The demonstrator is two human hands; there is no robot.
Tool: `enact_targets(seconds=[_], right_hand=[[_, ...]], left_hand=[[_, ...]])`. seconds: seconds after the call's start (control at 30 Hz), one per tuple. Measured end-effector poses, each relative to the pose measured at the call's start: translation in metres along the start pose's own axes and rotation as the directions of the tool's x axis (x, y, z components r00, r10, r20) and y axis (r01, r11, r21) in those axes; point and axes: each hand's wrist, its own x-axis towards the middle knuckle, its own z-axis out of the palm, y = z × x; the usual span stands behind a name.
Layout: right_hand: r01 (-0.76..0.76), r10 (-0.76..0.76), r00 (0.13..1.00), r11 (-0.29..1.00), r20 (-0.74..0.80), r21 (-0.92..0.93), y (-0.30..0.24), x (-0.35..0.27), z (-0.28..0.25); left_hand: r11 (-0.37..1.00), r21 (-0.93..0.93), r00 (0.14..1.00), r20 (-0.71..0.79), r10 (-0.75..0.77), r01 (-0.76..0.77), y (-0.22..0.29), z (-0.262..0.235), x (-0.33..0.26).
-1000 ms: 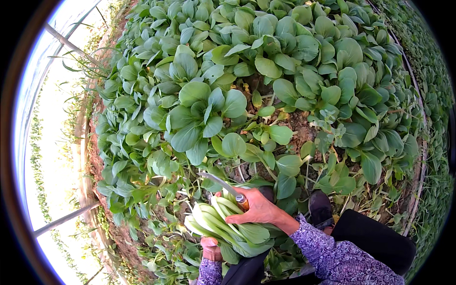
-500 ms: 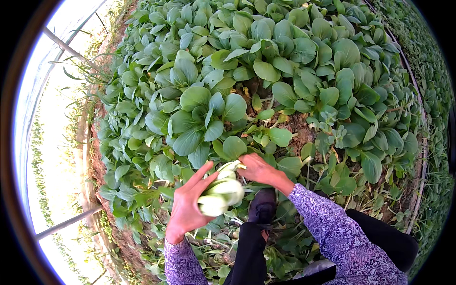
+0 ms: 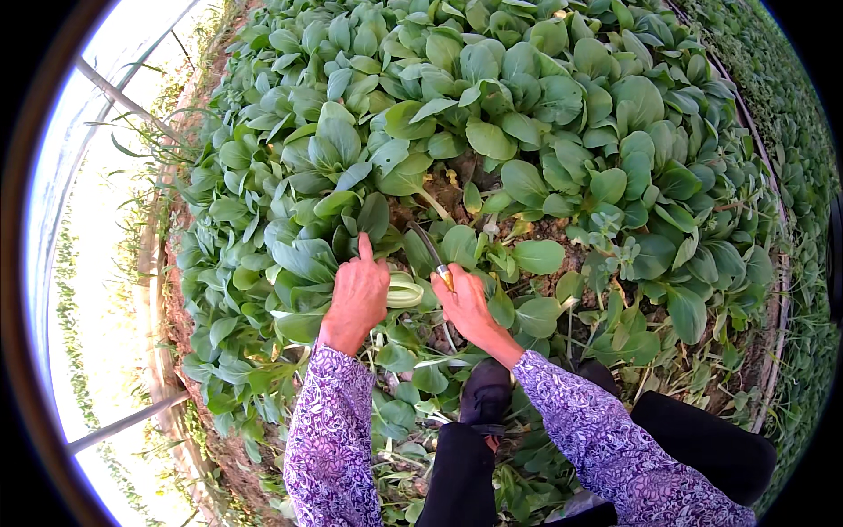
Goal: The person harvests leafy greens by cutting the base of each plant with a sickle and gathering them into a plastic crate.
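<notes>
My left hand [image 3: 358,288] is among the bok choy leaves, back of the hand up. Its index finger points forward against a dark green leaf [image 3: 373,216], and the other fingers curl underneath, mostly hidden. A pale bok choy base [image 3: 404,292] juts out from under this hand on its right, seemingly in its grip. In my right hand [image 3: 465,306] is a small sickle [image 3: 426,243] with a thin curved blade and a brownish handle. The blade points forward and left, over a gap between plants. A leaf with a pale stalk [image 3: 432,202] leans just beyond the blade tip.
Dense bok choy [image 3: 518,97] fills the bed ahead. My dark shoe [image 3: 486,392] stands among low leaves and stalks. A pale edging line [image 3: 762,140] bends along the right side. At left are bare soil and a frame bar [image 3: 127,423] beside bright sheeting.
My left hand has moved forward and turned back-up; the pale bases now show at its right. The sickle blade has come into view. The leafy rosette ahead has been pushed aside, leaving soil showing.
</notes>
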Motion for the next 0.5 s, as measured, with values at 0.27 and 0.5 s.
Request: enact_targets(seconds=[0.27, 0.5], right_hand=[[0.461, -0.383, 0.878, 0.511, 0.289, -0.725, 0.032, 0.043, 0.034], [0.429, -0.328, 0.902, 0.746, 0.28, -0.51, 0.041, 0.059, 0.011]], left_hand=[[0.981, 0.174, 0.996, 0.032, 0.085, -0.089, 0.004, -0.005, -0.014], [0.995, -0.047, 0.996, -0.032, -0.087, 0.086, -0.014, 0.04, -0.029]])
